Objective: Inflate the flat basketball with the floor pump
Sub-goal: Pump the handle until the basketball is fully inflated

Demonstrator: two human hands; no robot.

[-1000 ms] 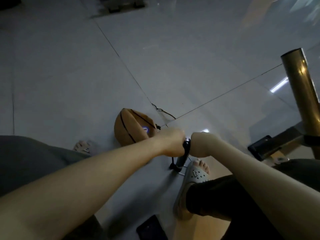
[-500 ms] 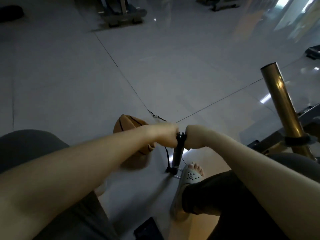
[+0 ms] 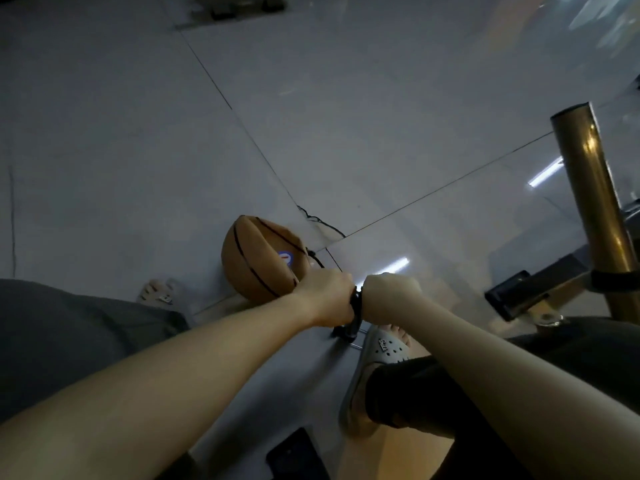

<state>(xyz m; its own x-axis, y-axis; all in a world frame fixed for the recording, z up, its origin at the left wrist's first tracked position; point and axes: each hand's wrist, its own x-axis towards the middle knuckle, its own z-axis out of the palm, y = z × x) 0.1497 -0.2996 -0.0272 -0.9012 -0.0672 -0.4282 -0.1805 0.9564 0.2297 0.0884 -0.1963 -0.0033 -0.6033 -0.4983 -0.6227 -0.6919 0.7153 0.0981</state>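
both hands are closed tight round the black handle of the floor pump (image 3: 355, 308), the left hand (image 3: 325, 299) on one side and the right hand (image 3: 388, 297) on the other. the handle is low, close to the bottom of the pump. the basketball (image 3: 263, 261) lies on the floor just past the left hand, brown and caved in on top, so it needs a lot more air. a thin black hose (image 3: 317, 260) runs from the pump side to the ball. the ball lies loose with nothing holding it, so a hard push could make it roll and tug the hose out, and then the air would leak away. the pump could tip over too. the pale sandal (image 3: 377, 355) is at the bottom of the pump, but i cannot tell if it is standing on the pump's metal foot or just beside it. the floor is shiny, so the pump or the sandal might slide. the two fists are very near each other and could bump or get pinched at the bottom of a push. the floor (image 3: 138, 133) is made of big grey tiles with thin dark lines, and one tile has a crack (image 3: 318, 221) near the ball. long lights shine back off it. the room is dim. a gold pole (image 3: 595, 202) leans up on the right, and a dark flat thing (image 3: 298, 455) lies on the floor near the person's legs.
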